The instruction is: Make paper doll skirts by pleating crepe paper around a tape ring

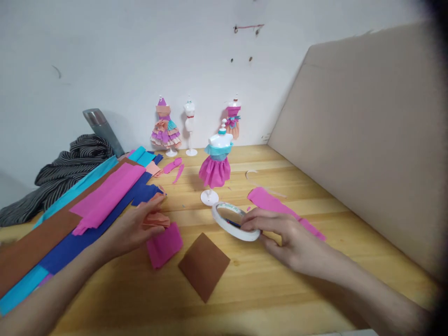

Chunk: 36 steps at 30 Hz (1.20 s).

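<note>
My right hand (292, 235) grips the rim of a white roll of tape (222, 223), lifted and tilted over the table. A slim dark object (233, 224), perhaps a pen, shows in the roll's opening near my fingertips. At the left, my left hand (135, 224) is closed on folded peach crepe paper (157, 220), partly hidden by the fingers. Just under it lies a magenta paper piece (166, 246), and beside that a brown paper square (205, 267). Behind the tape stands a small mannequin (220, 144) in a blue top and magenta skirt.
Layered crepe paper sheets (105, 196) cover the left side, beside a striped dark cloth (77, 161) and a grey bottle (103, 128). Against the wall stand a dressed mannequin (164, 123), a bare one (189, 121) and another dressed one (233, 116). A magenta strip (280, 205) lies right.
</note>
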Available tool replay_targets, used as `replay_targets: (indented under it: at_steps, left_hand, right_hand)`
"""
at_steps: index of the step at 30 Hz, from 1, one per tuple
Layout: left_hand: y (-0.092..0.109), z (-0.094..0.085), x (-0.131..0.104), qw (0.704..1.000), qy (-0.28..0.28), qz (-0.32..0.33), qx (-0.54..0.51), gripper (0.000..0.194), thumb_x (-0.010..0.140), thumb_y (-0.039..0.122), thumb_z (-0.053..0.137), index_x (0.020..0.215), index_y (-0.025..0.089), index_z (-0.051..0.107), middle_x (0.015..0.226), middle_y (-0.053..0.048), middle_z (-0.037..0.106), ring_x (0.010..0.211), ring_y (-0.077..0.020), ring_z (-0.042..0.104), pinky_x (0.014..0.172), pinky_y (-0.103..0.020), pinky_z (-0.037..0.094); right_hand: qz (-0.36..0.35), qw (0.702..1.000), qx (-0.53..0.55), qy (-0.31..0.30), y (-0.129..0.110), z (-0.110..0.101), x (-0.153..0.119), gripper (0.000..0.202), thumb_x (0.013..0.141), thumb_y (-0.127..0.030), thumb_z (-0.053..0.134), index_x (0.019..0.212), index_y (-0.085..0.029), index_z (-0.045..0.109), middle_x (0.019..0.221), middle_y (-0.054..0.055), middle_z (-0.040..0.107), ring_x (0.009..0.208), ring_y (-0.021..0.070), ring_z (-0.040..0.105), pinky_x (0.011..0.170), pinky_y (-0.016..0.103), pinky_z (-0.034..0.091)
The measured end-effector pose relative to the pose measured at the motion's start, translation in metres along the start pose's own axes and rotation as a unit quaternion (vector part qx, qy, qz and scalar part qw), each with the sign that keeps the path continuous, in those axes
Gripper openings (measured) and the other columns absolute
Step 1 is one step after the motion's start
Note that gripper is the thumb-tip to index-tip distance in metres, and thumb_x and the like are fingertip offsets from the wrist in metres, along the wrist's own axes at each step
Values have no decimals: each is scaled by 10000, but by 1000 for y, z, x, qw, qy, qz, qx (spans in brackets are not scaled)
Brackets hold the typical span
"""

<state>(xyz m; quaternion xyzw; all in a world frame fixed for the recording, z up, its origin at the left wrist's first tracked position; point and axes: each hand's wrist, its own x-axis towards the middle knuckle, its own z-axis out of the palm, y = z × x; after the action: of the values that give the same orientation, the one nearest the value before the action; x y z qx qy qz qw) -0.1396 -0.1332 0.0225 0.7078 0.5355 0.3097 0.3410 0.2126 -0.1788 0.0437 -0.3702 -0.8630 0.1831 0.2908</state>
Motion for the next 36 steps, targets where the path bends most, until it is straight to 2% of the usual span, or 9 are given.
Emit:
replay_targets:
  at_steps: [2, 8, 11, 15, 18, 22, 26, 31, 36]
  left_hand:
    - [0, -7, 3, 999, -26, -31, -29, 628, 764, 484, 666, 1316, 212, 546, 1169, -119, 695, 967, -266, 701, 820, -363, 558]
    - [1, -11, 13, 982, 164, 56, 72, 352, 823, 439, 589, 1024, 165, 683, 1069, -133, 720, 1013, -285, 664, 919, -430, 513]
    - [20, 5, 8, 975, 81, 194, 79, 191, 852, 300, 573, 899, 185, 719, 947, -106, 736, 919, -231, 679, 824, -342, 547]
    - [48, 28, 6, 951, -69, 277, 118, 301, 899, 163, 469, 1061, 219, 717, 1071, -107, 700, 958, -190, 663, 806, -296, 536]
    - [55, 39, 13, 946, -128, 285, 86, 383, 893, 108, 448, 1191, 224, 660, 1182, -125, 646, 1055, -191, 634, 876, -317, 519]
    - [53, 49, 24, 949, -193, 248, -16, 230, 866, 154, 574, 1053, 194, 701, 1132, -128, 677, 1019, -208, 655, 874, -310, 518]
    - [53, 57, 27, 936, -226, 270, 21, 111, 883, 188, 588, 905, 156, 691, 930, -97, 713, 881, -184, 663, 779, -249, 494]
    - [58, 62, 16, 876, -231, 378, 188, 242, 944, 158, 449, 756, 141, 601, 762, -34, 646, 681, -134, 565, 641, -239, 412]
    - [58, 62, 9, 822, -230, 431, 293, 247, 948, 72, 382, 793, 147, 559, 790, -18, 618, 708, -140, 527, 635, -269, 385]
  right_hand:
    - [-14, 1000, 0, -14, -1, 3, 4, 471, 682, 77, 388, 939, -195, 675, 984, 69, 711, 916, 172, 686, 757, 272, 570]
    - [-30, 999, 9, -37, -1, 8, 9, 509, 660, 95, 372, 958, -183, 677, 995, 82, 700, 926, 172, 681, 759, 276, 565]
    - [-36, 999, 1, -39, -1, 10, 12, 507, 668, 92, 366, 961, -183, 676, 1014, 81, 697, 939, 171, 681, 753, 268, 561]
    - [-39, 998, 5, -45, -2, 11, 16, 483, 689, 85, 384, 961, -183, 681, 1010, 77, 701, 924, 172, 682, 756, 271, 558]
    - [-22, 997, 53, -57, -1, 11, 19, 452, 713, 69, 399, 943, -187, 692, 960, 68, 709, 872, 166, 679, 731, 270, 556]
    - [23, 985, 153, -77, 5, 12, 20, 408, 718, 51, 428, 923, -168, 704, 905, 60, 721, 821, 154, 679, 708, 250, 550]
    - [57, 976, 201, -66, 19, 20, 17, 519, 659, 83, 389, 1004, -152, 697, 1038, 89, 727, 931, 170, 696, 751, 265, 561]
    - [18, 993, 106, -49, 35, 30, 12, 675, 640, 87, 405, 1222, -176, 625, 1359, 138, 575, 1238, 234, 564, 888, 340, 545]
    - [7, 996, 83, 38, 29, 23, 6, 591, 739, 60, 393, 1243, -186, 579, 1200, 120, 671, 754, 131, 703, 652, 253, 573]
